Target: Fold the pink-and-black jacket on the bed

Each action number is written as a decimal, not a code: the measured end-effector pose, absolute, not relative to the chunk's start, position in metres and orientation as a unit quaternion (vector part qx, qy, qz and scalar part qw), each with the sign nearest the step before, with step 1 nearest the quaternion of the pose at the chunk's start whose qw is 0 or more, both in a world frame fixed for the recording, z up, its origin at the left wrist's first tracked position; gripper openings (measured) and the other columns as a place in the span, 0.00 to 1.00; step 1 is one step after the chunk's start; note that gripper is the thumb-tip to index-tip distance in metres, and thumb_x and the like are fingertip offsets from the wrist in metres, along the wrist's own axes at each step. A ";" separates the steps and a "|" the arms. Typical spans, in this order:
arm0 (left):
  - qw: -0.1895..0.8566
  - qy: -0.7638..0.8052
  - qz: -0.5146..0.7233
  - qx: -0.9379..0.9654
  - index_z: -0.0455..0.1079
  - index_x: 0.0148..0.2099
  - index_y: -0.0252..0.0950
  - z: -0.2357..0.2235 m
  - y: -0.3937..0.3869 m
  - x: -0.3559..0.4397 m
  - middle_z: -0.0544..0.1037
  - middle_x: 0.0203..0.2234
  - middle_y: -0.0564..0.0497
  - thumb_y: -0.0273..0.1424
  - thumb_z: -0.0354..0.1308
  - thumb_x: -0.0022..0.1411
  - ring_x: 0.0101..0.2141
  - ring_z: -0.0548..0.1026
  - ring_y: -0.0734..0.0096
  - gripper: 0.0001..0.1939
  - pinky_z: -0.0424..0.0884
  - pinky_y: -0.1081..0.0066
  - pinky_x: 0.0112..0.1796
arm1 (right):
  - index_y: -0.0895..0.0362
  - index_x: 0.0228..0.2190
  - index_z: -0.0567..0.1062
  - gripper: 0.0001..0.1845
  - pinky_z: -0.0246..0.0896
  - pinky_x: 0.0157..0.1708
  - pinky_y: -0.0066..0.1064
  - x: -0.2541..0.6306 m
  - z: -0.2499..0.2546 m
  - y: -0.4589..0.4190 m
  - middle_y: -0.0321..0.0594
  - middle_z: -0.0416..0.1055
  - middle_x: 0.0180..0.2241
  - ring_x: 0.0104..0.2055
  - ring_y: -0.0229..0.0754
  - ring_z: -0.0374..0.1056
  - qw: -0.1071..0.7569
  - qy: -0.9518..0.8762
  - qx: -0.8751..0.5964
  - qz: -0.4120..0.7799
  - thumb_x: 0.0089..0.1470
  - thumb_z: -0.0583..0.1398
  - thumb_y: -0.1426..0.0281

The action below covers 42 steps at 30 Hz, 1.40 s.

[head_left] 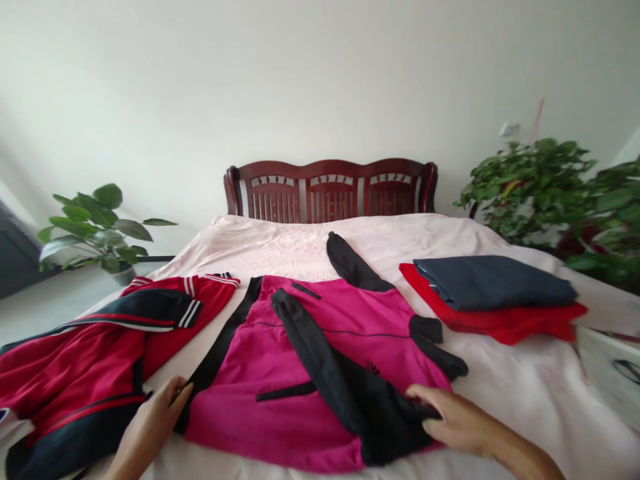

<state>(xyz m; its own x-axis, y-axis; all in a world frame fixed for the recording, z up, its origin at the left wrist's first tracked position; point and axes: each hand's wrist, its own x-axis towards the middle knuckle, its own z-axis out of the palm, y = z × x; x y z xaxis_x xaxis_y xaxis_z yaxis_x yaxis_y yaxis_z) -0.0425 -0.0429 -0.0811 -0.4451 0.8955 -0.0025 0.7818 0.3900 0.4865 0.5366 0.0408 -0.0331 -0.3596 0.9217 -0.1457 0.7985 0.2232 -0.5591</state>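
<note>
Nearest me, the person's left hand [155, 417] has its thumb and fingers closed on the near end of the black hem band [225, 347] of a magenta fabric jacket with black sleeves [365, 313]. The right hand [450, 417] is clamped on black cloth at the jacket's near shoulder. The jacket lies spread on a bed with a pale pink sheet [505, 393], its long axis running left to right: hem at the left, black collar [426, 328] pointing right. Its near sleeve [320, 360] is folded slantwise over the body, cuff towards the far left; the far sleeve [355, 267] points away, towards the headboard.

Left of the jacket sprawls a red and navy garment with white stripes [95, 353]. To the right, a folded dark blue cloth [495, 283] sits on a folded red cloth [505, 327]. Farther off, leafy green plants [535, 187] flank the reddish-brown wooden headboard [330, 193] by the pale wall [320, 80].
</note>
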 end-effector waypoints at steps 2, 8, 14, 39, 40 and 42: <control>0.141 0.832 0.165 0.511 0.65 0.38 0.44 -0.071 -0.044 -0.039 0.77 0.25 0.56 0.46 0.46 0.63 0.30 0.78 0.64 0.14 0.66 0.72 0.31 | 0.48 0.52 0.75 0.27 0.68 0.46 0.28 0.533 -0.029 0.044 0.39 0.78 0.46 0.47 0.43 0.74 0.122 -0.767 -0.539 0.327 0.48 0.60 0.68; -0.072 0.785 0.172 0.591 0.68 0.46 0.40 -0.040 -0.024 0.001 0.78 0.44 0.44 0.35 0.43 0.65 0.45 0.77 0.57 0.15 0.70 0.62 0.45 | 0.53 0.59 0.69 0.28 0.58 0.61 0.47 0.480 -0.026 0.060 0.46 0.68 0.59 0.62 0.50 0.63 0.192 -0.820 -0.520 0.139 0.60 0.54 0.59; -0.090 0.715 0.197 0.665 0.70 0.57 0.34 -0.045 0.039 0.057 0.73 0.57 0.40 0.34 0.47 0.67 0.60 0.68 0.53 0.20 0.64 0.56 0.58 | 0.55 0.62 0.65 0.29 0.58 0.62 0.46 0.407 -0.060 0.077 0.46 0.62 0.64 0.66 0.50 0.58 0.189 -0.867 -0.462 -0.012 0.62 0.54 0.62; 0.180 0.782 0.355 0.480 0.76 0.50 0.32 -0.051 0.103 -0.024 0.82 0.45 0.40 0.30 0.49 0.60 0.46 0.79 0.59 0.20 0.72 0.64 0.48 | 0.49 0.59 0.70 0.26 0.62 0.59 0.47 0.399 -0.121 0.086 0.42 0.66 0.61 0.61 0.54 0.64 0.210 -0.883 -0.420 -0.017 0.59 0.59 0.62; 0.197 0.788 0.358 0.462 0.76 0.48 0.31 -0.049 0.108 -0.031 0.83 0.41 0.40 0.30 0.51 0.58 0.42 0.81 0.59 0.19 0.74 0.65 0.43 | 0.50 0.59 0.70 0.26 0.63 0.59 0.48 0.398 -0.117 0.085 0.43 0.66 0.61 0.61 0.54 0.64 0.201 -0.883 -0.425 -0.010 0.59 0.59 0.62; 0.245 0.786 0.360 0.440 0.77 0.42 0.32 -0.046 0.116 -0.037 0.83 0.32 0.42 0.30 0.56 0.54 0.33 0.82 0.59 0.15 0.75 0.67 0.34 | 0.50 0.59 0.70 0.27 0.62 0.60 0.48 0.397 -0.108 0.083 0.43 0.67 0.61 0.61 0.54 0.64 0.184 -0.881 -0.436 0.012 0.58 0.59 0.64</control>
